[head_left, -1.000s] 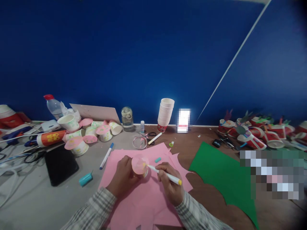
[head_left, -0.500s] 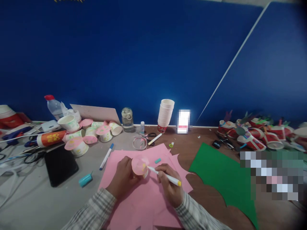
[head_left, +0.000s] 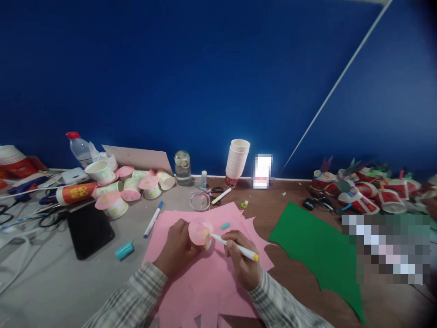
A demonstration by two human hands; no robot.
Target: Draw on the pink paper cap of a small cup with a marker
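Apparently colouring, the right hand [head_left: 243,259] pinches a yellow marker [head_left: 247,252]. The left hand [head_left: 177,248], curled round the disc-topped paper cup [head_left: 200,232], should hold steady.

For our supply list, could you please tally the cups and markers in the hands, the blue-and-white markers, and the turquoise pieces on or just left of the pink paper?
Held pink-topped cup: 1
Held marker: 1
Blue-and-white marker: 1
Turquoise pieces: 2
Total: 5
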